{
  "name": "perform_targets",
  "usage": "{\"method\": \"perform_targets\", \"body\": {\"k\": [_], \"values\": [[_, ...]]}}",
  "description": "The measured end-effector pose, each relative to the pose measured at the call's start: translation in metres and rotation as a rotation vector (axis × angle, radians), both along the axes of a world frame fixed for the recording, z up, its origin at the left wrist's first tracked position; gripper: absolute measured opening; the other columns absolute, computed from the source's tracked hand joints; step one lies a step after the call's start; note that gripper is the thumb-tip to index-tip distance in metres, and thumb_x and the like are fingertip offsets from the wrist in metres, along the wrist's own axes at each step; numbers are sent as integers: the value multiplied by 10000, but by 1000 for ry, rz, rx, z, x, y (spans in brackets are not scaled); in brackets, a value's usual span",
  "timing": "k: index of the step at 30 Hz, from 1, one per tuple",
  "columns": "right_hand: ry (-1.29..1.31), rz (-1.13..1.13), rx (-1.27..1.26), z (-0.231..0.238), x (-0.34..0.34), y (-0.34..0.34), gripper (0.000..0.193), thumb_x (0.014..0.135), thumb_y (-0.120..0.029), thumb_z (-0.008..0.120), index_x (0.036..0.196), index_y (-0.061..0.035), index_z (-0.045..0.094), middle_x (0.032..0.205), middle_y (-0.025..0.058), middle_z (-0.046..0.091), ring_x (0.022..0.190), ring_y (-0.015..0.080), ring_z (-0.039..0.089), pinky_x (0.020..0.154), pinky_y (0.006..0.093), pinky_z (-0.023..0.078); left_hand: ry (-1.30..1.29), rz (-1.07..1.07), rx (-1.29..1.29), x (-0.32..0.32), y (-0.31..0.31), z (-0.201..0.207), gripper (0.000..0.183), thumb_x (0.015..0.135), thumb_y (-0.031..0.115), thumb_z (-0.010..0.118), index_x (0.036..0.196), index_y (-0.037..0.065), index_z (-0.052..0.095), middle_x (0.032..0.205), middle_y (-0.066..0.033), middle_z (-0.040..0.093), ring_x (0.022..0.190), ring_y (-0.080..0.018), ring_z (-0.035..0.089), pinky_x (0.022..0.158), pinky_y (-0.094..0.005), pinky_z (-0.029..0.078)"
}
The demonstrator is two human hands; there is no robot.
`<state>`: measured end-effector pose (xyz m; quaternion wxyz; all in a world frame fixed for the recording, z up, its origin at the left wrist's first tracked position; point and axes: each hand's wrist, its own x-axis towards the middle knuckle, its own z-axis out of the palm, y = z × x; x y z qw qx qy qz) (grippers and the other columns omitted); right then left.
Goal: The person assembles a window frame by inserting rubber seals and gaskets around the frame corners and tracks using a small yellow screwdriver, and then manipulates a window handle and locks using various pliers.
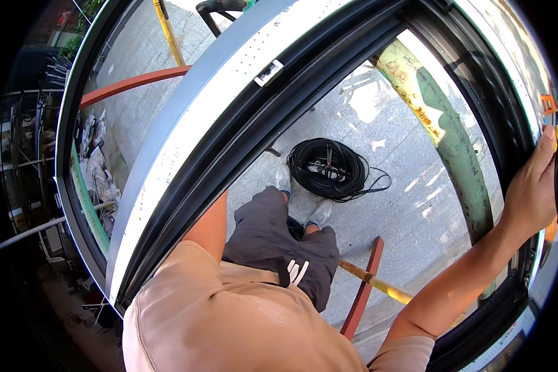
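Observation:
A large window frame (186, 133) with a pale outer face and black inner channels stands around me, with a small metal fitting (269, 73) in its channel. My right arm reaches to the frame's right side. There my right hand (533, 192) is closed at the outer edge, thumb up, fingers mostly hidden. An orange part (548, 103) shows above it, and more orange and yellow below; what it belongs to I cannot make out. My left arm (209, 228) passes behind the left frame member, which hides the left hand.
Black cable coil (328, 168) lies on the grey paved floor (403, 214) by my feet. A worn green and yellow pipe (456, 149) curves at the right. Red bars (363, 288) and a yellow pole (381, 285) stand below. Crumpled plastic (99, 177) and clutter lie left.

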<state>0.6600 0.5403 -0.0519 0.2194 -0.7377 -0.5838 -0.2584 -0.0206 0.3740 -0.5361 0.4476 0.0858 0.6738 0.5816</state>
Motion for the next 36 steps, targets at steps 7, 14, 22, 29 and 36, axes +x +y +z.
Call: {"method": "perform_targets", "body": {"k": [7, 14, 22, 29, 36], "values": [[954, 340, 574, 17, -49, -17, 455, 1221, -294, 424, 1335, 92, 637, 1121, 236, 781, 974, 266, 770, 872, 353, 597, 180, -257, -484, 112, -72, 63, 154, 1041, 255, 736, 1048, 111, 684, 854, -51, 632, 753, -192, 576, 678, -331, 421], [1214, 316, 239, -49, -150, -132, 326, 1154, -250, 484, 1019, 9, 629, 851, 74, 598, 702, 141, 550, 635, 269, 445, 298, -435, -681, 147, -103, 118, 266, 1015, 295, 746, 1175, 82, 732, 978, -127, 726, 897, -290, 686, 814, -397, 509], [1111, 704, -483, -263, -285, -158, 289, 1125, -290, 629, 1183, -20, 713, 996, 97, 772, 844, 139, 705, 716, 297, 539, 341, -412, -697, 148, -132, 166, 418, 992, 321, 759, 1308, 47, 772, 1117, -208, 817, 1056, -394, 791, 952, -469, 594], [1553, 435, -981, -232, -409, -50, 304, 1118, -310, 658, 1203, -21, 696, 961, 63, 771, 662, 96, 622, 610, 290, 525, 434, -483, -586, 134, -148, 179, 430, 1001, 319, 788, 1328, 43, 750, 1139, -215, 806, 1084, -422, 775, 944, -482, 592], [1551, 443, -1137, -265, -460, 10, 464, 1086, -300, 684, 1418, 20, 627, 1048, 89, 757, 708, 108, 664, 620, 268, 559, 341, -535, -562, 130, -154, 167, 427, 982, 325, 811, 1325, 78, 753, 1139, -216, 795, 1068, -407, 771, 928, -472, 588]]}}
